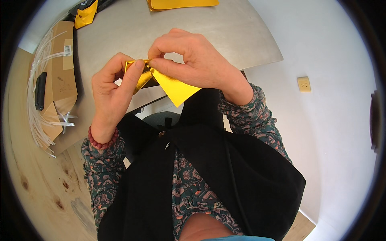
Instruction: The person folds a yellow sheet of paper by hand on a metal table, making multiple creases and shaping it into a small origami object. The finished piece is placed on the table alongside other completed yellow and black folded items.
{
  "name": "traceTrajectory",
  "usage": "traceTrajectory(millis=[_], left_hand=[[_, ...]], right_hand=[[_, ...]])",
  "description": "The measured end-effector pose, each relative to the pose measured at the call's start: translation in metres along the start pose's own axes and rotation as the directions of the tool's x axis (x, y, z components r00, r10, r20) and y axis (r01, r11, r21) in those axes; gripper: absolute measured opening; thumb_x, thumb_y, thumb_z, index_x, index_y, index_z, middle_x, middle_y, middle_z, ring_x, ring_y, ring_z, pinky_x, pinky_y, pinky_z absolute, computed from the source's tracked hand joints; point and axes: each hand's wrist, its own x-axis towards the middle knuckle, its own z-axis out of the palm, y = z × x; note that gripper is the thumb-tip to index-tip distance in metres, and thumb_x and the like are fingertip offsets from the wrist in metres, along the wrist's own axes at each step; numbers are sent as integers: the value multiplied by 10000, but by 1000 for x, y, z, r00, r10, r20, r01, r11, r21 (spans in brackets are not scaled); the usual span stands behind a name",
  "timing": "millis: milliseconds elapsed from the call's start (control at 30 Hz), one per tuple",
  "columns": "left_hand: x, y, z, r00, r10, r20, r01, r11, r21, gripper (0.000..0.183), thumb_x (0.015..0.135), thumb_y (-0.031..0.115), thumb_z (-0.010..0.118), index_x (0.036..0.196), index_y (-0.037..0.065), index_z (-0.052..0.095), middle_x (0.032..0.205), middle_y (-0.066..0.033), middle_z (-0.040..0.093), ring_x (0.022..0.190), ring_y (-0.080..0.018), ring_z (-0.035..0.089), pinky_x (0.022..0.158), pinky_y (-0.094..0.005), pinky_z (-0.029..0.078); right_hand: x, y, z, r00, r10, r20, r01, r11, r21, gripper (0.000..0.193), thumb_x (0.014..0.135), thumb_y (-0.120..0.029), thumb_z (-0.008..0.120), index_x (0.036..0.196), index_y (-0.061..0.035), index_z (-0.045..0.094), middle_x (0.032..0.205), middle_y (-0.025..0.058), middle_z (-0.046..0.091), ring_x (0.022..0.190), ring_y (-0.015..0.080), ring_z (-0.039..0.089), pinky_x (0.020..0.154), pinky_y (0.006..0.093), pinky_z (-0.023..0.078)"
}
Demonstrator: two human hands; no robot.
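Note:
A sheet of shiny gold paper (177, 86), partly folded, is held up between my hands over the near edge of the metal table. My left hand (114, 80) pinches its folded left part between thumb and fingers. At the top fold, close beside the left thumb, my right hand (189, 58) pinches the paper with thumb and forefinger. A pointed flap hangs down to the right, below the right hand. The fingertips behind the paper are hidden.
A stack of gold sheets (183, 4) lies at the table's (120, 30) far edge. Far left sits a folded gold paper piece (86, 16). A cardboard box (64, 76) with clear plastic strips (36, 120) stands at the left. A wall with an outlet (304, 84) rises at the right.

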Motion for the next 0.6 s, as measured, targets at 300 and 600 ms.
traceTrajectory(millis=[300,600], left_hand=[[6,2,-11,968,-123,220,134,990,-38,108,1041,137,761,1001,38,751,784,56,657,687,3,539,601,-187,379],[3,0,-17,981,-71,178,98,984,-148,115,1068,135,721,1015,33,729,830,59,638,693,3,506,597,-187,371]], right_hand=[[-6,0,1,999,29,45,-30,999,26,105,990,-161,744,1030,-65,764,908,47,741,884,217,672,795,335,538],[-9,1,-16,982,146,118,-168,963,209,125,1006,-166,756,1043,-50,780,896,17,734,897,147,655,825,305,523]])
